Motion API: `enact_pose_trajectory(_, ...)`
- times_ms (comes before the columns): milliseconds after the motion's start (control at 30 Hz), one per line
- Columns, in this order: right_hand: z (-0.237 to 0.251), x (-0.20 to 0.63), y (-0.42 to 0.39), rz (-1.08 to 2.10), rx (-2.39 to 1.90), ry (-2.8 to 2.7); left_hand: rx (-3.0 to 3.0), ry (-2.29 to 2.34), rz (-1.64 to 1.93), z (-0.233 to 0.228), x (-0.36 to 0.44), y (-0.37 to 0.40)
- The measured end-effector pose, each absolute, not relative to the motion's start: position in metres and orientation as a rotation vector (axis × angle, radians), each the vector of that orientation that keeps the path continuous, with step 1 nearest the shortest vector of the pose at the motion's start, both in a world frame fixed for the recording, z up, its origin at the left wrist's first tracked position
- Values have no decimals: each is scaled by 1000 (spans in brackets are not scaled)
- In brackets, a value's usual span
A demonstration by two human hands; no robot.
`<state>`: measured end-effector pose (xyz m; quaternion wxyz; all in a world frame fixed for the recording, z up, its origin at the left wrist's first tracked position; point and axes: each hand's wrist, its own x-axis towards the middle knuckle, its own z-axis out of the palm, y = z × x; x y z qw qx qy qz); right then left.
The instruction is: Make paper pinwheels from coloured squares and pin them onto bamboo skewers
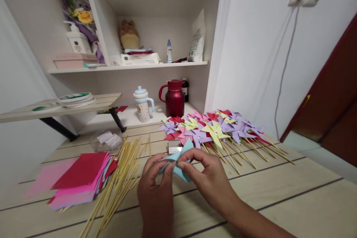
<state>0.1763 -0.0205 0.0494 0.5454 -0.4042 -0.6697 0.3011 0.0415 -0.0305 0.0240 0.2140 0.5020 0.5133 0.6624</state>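
Between my two hands is a light blue paper pinwheel (182,173), its blades curled in toward the middle. My left hand (156,174) pinches its left side, thumb and fingers closed on the paper. My right hand (205,169) grips the right side, with thumb and forefinger meeting at the centre. Whatever lies under the fingertips there is hidden. Just behind the hands is a small box with a white label (174,150). Finished pinwheels (216,133) in purple, yellow, pink and red lie on sticks beyond my right hand.
Wooden sticks (119,176) and a stack of coloured paper sheets (83,173) lie on the left of the slatted table (267,200). A clear container (107,140) sits behind them. Further back stand a spotted cup (143,109), a red jug (175,98) and a small raised stand (108,99).
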Motion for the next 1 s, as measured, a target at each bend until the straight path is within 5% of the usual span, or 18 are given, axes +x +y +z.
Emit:
enact_pose_trajectory(700,37,168,-13,760,-970,-1453,1473,1448,1820,24,38,-27)
enact_pose_trajectory(1000,39,165,-12,1018,-857,-1244,1359,1401,1876,23,40,-23)
